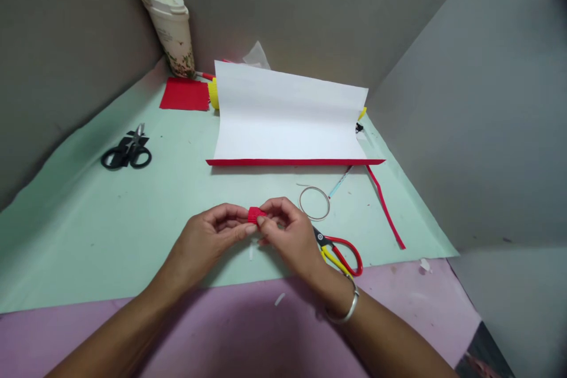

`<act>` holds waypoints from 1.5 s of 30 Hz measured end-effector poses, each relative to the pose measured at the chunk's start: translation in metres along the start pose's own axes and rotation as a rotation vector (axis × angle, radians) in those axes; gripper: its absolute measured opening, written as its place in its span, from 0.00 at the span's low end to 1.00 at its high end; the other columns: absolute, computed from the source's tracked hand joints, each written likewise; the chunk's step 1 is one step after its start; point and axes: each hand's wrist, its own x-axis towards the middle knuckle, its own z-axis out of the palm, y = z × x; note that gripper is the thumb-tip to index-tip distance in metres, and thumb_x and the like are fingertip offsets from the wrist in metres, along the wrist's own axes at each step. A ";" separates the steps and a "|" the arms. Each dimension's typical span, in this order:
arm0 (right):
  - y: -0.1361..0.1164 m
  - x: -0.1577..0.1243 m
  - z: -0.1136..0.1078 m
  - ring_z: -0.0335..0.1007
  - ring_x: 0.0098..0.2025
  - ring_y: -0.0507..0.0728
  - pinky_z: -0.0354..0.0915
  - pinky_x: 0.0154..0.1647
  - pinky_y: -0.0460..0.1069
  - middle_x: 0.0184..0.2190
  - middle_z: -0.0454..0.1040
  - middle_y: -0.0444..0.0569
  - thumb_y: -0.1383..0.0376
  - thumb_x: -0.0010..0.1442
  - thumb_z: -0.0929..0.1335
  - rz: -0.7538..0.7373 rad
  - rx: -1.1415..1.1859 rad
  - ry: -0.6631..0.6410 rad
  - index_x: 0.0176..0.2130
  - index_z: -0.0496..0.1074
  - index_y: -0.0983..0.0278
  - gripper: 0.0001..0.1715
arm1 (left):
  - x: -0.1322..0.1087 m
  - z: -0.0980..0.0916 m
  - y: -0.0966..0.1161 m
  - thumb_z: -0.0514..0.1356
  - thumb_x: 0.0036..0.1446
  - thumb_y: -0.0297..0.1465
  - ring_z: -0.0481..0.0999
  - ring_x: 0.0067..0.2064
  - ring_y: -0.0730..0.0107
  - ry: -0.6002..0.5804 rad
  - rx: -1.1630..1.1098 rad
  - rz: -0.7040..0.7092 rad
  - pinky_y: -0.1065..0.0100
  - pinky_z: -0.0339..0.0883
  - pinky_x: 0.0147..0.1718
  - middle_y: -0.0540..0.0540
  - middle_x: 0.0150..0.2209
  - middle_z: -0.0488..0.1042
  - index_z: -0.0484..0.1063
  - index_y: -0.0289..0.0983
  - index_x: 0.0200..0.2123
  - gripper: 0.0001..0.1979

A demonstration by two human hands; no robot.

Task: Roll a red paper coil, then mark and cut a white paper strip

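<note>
My left hand (pixel 211 234) and my right hand (pixel 290 236) meet over the pale green sheet (pixel 88 230), both pinching a small red piece of paper (pixel 256 214) between fingertips and thumbs. The piece looks folded or rolled. A silver bangle (pixel 348 310) sits on my right wrist. Red-and-yellow-handled scissors (pixel 341 251) lie just right of my right hand, partly hidden by it. A thin wire ring (pixel 314 203) lies beyond that hand.
A large white sheet with a red edge (pixel 287 115) lies curled farther back. Black scissors (pixel 127 152) rest at left. A red square (pixel 185 94) and a stained paper cup (pixel 170 26) stand in the back corner. A red strip (pixel 385 207) and a pen (pixel 340 182) lie at right.
</note>
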 end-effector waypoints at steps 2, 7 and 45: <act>0.002 0.002 -0.001 0.73 0.27 0.52 0.74 0.27 0.48 0.29 0.75 0.41 0.60 0.55 0.72 0.069 0.107 -0.028 0.38 0.73 0.60 0.10 | 0.000 0.001 0.000 0.70 0.47 0.46 0.78 0.35 0.65 0.038 0.063 0.027 0.68 0.67 0.35 0.51 0.31 0.81 0.80 0.43 0.33 0.15; 0.004 0.008 -0.003 0.74 0.28 0.52 0.75 0.25 0.46 0.27 0.75 0.41 0.61 0.52 0.74 0.161 0.202 -0.048 0.38 0.73 0.60 0.13 | -0.002 0.002 0.002 0.67 0.50 0.47 0.76 0.33 0.65 0.095 0.200 0.085 0.68 0.65 0.33 0.52 0.29 0.80 0.79 0.43 0.29 0.14; -0.003 0.008 -0.004 0.73 0.27 0.51 0.75 0.27 0.46 0.25 0.73 0.40 0.65 0.49 0.75 0.222 0.221 -0.099 0.36 0.72 0.61 0.13 | -0.002 0.001 0.006 0.65 0.50 0.47 0.78 0.32 0.61 0.092 0.274 0.166 0.64 0.69 0.33 0.50 0.28 0.81 0.81 0.46 0.27 0.12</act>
